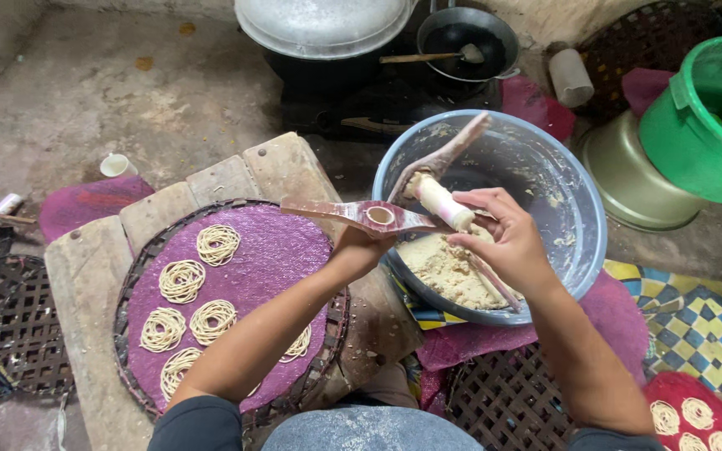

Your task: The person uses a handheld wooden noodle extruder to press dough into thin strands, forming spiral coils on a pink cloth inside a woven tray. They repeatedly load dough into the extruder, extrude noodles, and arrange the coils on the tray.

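Note:
My left hand (359, 249) grips from below a wooden dough press (361, 214), opened out in two arms, with a round hole in the lower arm. My right hand (503, 238) holds the press's other arm, whose white plunger (442, 201) pokes out by my fingers. Both hands hover over the near rim of a grey-blue bowl (574, 196) with pale dough (444, 271) in it. To the left, a round woven tray covered with purple cloth (269, 255) carries several spiral coils of pressed dough (217, 244).
The tray rests on a wooden board (85, 276). Beyond are a dark stove with a lidded pot (323, 25) and a black pan with a ladle (465, 42). A green bucket (704, 125) and a metal pot (620, 171) stand at right. Woven trays lie around.

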The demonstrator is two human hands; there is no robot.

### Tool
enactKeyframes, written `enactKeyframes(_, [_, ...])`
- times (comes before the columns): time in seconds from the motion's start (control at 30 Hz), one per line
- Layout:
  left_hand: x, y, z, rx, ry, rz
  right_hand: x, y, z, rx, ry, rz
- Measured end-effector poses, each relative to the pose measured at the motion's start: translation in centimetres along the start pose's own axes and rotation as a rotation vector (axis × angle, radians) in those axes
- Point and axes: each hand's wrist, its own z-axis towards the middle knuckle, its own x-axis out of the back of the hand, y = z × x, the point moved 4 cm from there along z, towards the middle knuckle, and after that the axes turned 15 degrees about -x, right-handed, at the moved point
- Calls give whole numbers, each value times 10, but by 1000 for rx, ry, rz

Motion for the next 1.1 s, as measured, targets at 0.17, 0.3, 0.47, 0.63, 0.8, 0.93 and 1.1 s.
enactKeyframes(0.17, [10,2,-1,41,88,121,-18,18,0,208,383,-236])
enactKeyframes(0.3, [15,14,4,3,177,141,-53,28,8,187,536,-237])
enactKeyframes(0.47, [31,46,6,-137,214,208,-79,19,11,161,192,-46])
enactKeyframes(0.63, [20,69,9,-392,175,460,-93,-1,17,302,240,-788])
enactKeyframes(0.8, [6,41,15,-142,93,289,-12,20,-1,239,355,-406])
enactKeyframes(0.93, [2,32,18,-252,228,118,38,110,-6,-341,201,-1047])
enactKeyframes(1.1, [-25,24,32,-302,283,40,48,175,-1,-681,-138,-1391])
